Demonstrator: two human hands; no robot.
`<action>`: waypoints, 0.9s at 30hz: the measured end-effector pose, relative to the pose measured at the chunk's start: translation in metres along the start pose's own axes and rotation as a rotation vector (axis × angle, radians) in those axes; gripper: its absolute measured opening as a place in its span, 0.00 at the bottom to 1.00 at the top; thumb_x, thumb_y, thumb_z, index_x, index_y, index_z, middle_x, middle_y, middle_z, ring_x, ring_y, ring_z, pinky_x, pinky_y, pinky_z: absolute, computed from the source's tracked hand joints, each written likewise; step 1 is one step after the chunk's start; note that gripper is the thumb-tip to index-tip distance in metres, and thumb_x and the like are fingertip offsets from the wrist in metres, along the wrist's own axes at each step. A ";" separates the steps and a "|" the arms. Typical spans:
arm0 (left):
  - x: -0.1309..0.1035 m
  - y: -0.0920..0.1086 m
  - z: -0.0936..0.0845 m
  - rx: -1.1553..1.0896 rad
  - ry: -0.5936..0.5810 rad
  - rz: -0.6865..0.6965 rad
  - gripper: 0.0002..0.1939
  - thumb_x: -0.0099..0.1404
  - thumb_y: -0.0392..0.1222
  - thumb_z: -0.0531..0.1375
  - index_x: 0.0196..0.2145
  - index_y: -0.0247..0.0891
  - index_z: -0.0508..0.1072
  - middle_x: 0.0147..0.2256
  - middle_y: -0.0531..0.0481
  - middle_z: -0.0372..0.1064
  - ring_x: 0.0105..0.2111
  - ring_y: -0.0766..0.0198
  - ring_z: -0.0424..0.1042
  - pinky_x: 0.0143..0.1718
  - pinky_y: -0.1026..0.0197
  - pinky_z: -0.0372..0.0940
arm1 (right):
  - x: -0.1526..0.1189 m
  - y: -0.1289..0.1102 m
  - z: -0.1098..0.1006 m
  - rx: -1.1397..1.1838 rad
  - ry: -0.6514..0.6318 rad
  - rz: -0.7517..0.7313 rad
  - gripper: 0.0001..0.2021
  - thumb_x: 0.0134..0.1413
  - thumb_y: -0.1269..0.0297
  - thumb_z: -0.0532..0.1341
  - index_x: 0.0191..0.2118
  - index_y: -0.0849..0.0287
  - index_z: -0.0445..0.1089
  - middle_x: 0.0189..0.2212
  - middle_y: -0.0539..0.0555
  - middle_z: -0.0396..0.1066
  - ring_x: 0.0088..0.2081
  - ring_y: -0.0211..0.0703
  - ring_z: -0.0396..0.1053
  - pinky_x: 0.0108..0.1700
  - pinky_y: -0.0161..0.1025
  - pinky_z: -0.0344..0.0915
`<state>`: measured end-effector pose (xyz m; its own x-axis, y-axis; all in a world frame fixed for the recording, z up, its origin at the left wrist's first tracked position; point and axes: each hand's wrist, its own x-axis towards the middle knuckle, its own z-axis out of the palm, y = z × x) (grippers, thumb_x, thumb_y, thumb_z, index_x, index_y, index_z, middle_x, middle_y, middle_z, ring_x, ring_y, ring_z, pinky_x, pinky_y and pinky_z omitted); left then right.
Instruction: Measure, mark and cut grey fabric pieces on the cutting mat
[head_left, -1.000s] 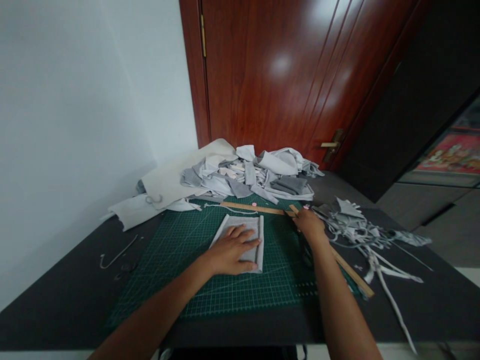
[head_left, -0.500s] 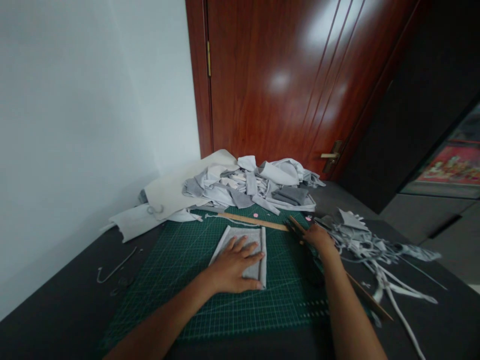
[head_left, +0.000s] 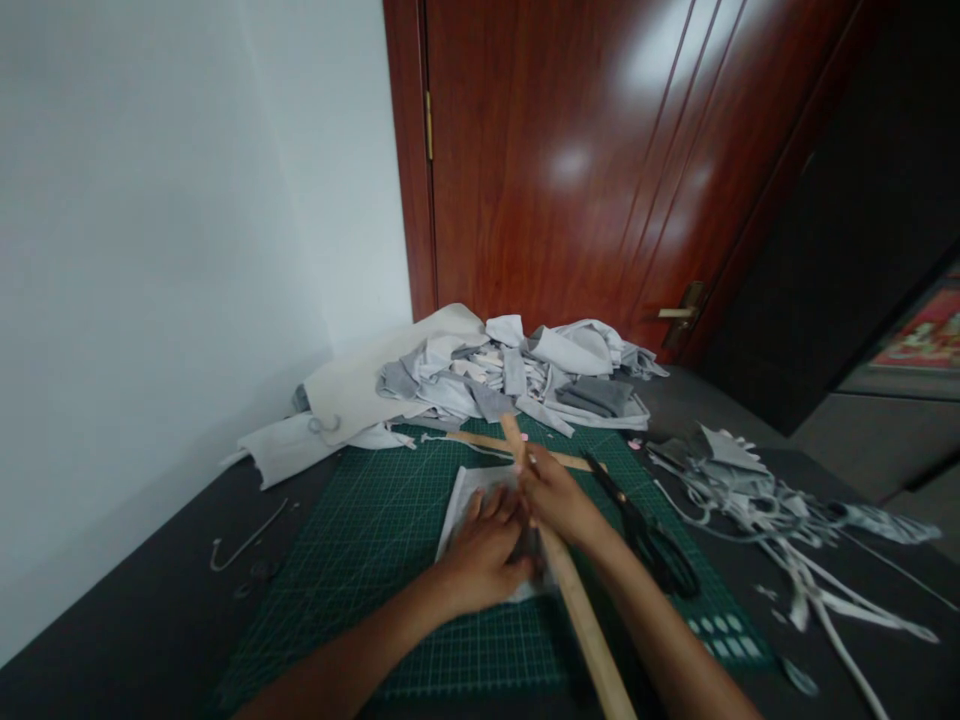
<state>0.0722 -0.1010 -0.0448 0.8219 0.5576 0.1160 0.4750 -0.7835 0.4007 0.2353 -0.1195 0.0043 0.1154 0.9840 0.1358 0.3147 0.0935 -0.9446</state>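
A small grey fabric piece (head_left: 466,484) with folded edges lies on the green cutting mat (head_left: 352,560). My left hand (head_left: 484,550) rests on it, palm down and fingers stretched out, covering much of its middle. In my right hand (head_left: 553,492) is a long wooden ruler (head_left: 581,605), gripped near its far end. It slants over the fabric's right side and runs off the bottom of the view. Black scissors (head_left: 645,525) lie on the mat, right of my right hand. Beyond the fabric lies a second wooden strip (head_left: 480,440), crossed by the ruler.
Grey and white fabric scraps (head_left: 517,375) are heaped at the back, before a brown door (head_left: 555,200). Tangled cords and strips (head_left: 757,510) lie on the dark table at the right. A thin hooked cord (head_left: 251,535) lies left of the mat, near the white wall (head_left: 165,250).
My right hand has come left from the scissors area, bringing the wooden ruler over the fabric's right side. The scissors now show fully. My left hand stays on the fabric; the view has shifted slightly.
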 end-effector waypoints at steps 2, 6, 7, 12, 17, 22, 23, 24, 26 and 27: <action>0.007 -0.008 0.000 -0.077 0.049 -0.007 0.27 0.70 0.43 0.57 0.66 0.44 0.65 0.69 0.42 0.58 0.71 0.44 0.51 0.71 0.37 0.44 | 0.004 0.011 0.023 0.230 -0.091 0.131 0.14 0.59 0.51 0.59 0.45 0.53 0.64 0.19 0.42 0.62 0.17 0.39 0.60 0.20 0.36 0.60; 0.015 -0.027 -0.006 -0.283 0.114 -0.007 0.20 0.68 0.35 0.53 0.55 0.41 0.75 0.60 0.44 0.69 0.62 0.51 0.65 0.67 0.47 0.58 | 0.012 0.033 0.038 0.322 0.022 0.159 0.13 0.58 0.55 0.59 0.45 0.54 0.65 0.21 0.43 0.64 0.20 0.41 0.65 0.24 0.37 0.63; 0.014 -0.031 -0.009 -0.294 0.133 -0.016 0.21 0.67 0.35 0.54 0.56 0.41 0.74 0.59 0.44 0.69 0.61 0.51 0.66 0.67 0.47 0.59 | 0.013 0.038 0.039 0.277 0.044 0.113 0.12 0.57 0.58 0.59 0.46 0.55 0.66 0.23 0.45 0.67 0.25 0.43 0.68 0.28 0.38 0.67; 0.006 -0.048 -0.024 0.084 0.161 -0.027 0.23 0.70 0.36 0.52 0.60 0.39 0.70 0.63 0.41 0.66 0.66 0.50 0.61 0.69 0.40 0.53 | 0.017 0.051 0.047 -0.047 0.086 -0.140 0.17 0.53 0.74 0.56 0.49 0.59 0.68 0.45 0.58 0.74 0.48 0.50 0.72 0.55 0.47 0.68; 0.000 -0.058 -0.030 0.331 0.074 -0.243 0.30 0.71 0.42 0.52 0.69 0.35 0.61 0.70 0.38 0.55 0.71 0.44 0.51 0.70 0.38 0.49 | 0.008 0.046 0.057 -0.344 -0.046 -0.171 0.26 0.56 0.72 0.57 0.61 0.59 0.66 0.52 0.63 0.71 0.57 0.55 0.67 0.61 0.50 0.62; -0.017 -0.058 -0.023 0.384 0.180 -0.384 0.34 0.72 0.43 0.51 0.72 0.30 0.54 0.72 0.34 0.47 0.73 0.40 0.43 0.70 0.37 0.49 | -0.002 0.030 0.055 -0.408 -0.240 -0.239 0.30 0.58 0.69 0.59 0.66 0.52 0.63 0.59 0.60 0.70 0.62 0.57 0.64 0.63 0.53 0.57; -0.022 -0.058 -0.022 0.374 0.210 -0.324 0.35 0.71 0.41 0.52 0.72 0.32 0.52 0.73 0.36 0.44 0.73 0.42 0.40 0.70 0.37 0.48 | -0.003 0.027 0.055 -0.389 -0.277 -0.285 0.29 0.59 0.69 0.59 0.66 0.52 0.64 0.60 0.59 0.70 0.63 0.56 0.63 0.64 0.53 0.56; -0.027 -0.058 -0.020 0.361 0.227 -0.239 0.35 0.71 0.40 0.51 0.73 0.34 0.51 0.74 0.38 0.42 0.74 0.44 0.38 0.71 0.37 0.47 | -0.004 0.025 0.054 -0.377 -0.310 -0.326 0.27 0.60 0.68 0.58 0.65 0.53 0.64 0.60 0.59 0.70 0.63 0.56 0.63 0.64 0.52 0.55; -0.036 -0.057 -0.017 0.320 0.229 -0.121 0.33 0.73 0.39 0.48 0.73 0.35 0.49 0.73 0.40 0.44 0.74 0.50 0.41 0.71 0.41 0.49 | -0.004 0.023 0.051 -0.382 -0.364 -0.378 0.25 0.64 0.64 0.57 0.66 0.54 0.64 0.61 0.60 0.69 0.64 0.56 0.63 0.65 0.51 0.54; -0.040 -0.055 -0.017 0.305 0.212 -0.100 0.33 0.74 0.41 0.49 0.73 0.35 0.49 0.73 0.40 0.47 0.73 0.51 0.44 0.71 0.43 0.50 | -0.004 0.022 0.049 -0.393 -0.387 -0.396 0.24 0.66 0.62 0.56 0.66 0.55 0.64 0.62 0.60 0.69 0.65 0.56 0.62 0.66 0.51 0.54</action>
<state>0.0077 -0.0755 -0.0564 0.6984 0.6550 0.2885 0.6477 -0.7499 0.1347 0.1959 -0.1142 -0.0320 -0.4018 0.8771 0.2631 0.5909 0.4678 -0.6573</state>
